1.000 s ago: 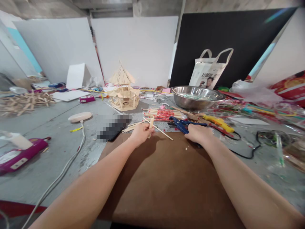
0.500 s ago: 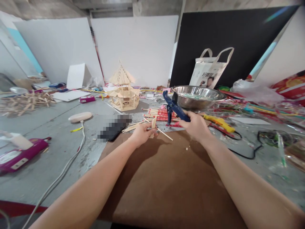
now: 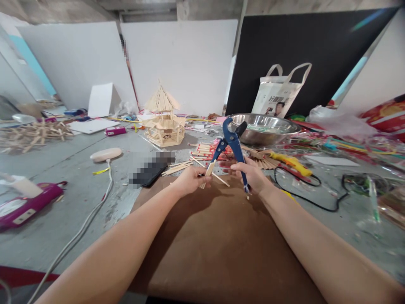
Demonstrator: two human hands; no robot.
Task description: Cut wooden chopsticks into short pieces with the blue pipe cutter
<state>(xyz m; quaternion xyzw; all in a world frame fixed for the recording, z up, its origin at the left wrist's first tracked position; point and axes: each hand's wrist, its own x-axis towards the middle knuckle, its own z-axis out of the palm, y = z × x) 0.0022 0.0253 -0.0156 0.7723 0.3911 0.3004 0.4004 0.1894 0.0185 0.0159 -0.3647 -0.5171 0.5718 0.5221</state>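
Note:
My left hand (image 3: pixel 190 182) pinches a small bundle of short wooden sticks (image 3: pixel 210 168), tilted up to the right. Just to the right, my right hand (image 3: pixel 255 176) grips a blue pipe cutter (image 3: pixel 234 142) by one handle. Its hooked jaw points up and its two handles are spread apart. Both hands are above the brown board (image 3: pixel 221 245). A loose stick (image 3: pixel 220 179) lies across the board's far edge, and more pale sticks (image 3: pixel 177 168) lie beside my left hand. Behind the cutter are sticks with red wrappers (image 3: pixel 202 150), partly hidden.
A wooden stick pavilion model (image 3: pixel 164 126) stands beyond my hands. A steel basin (image 3: pixel 264 128) and a yellow glue gun (image 3: pixel 292 164) sit to the right. On the left lie a black phone-like object (image 3: pixel 153 171), a white corded device (image 3: pixel 106 155) and a purple power strip (image 3: pixel 34 207).
My right hand has turned the pipe cutter upright and its handles have spread apart. The stick bundle in my left hand has tilted to the right.

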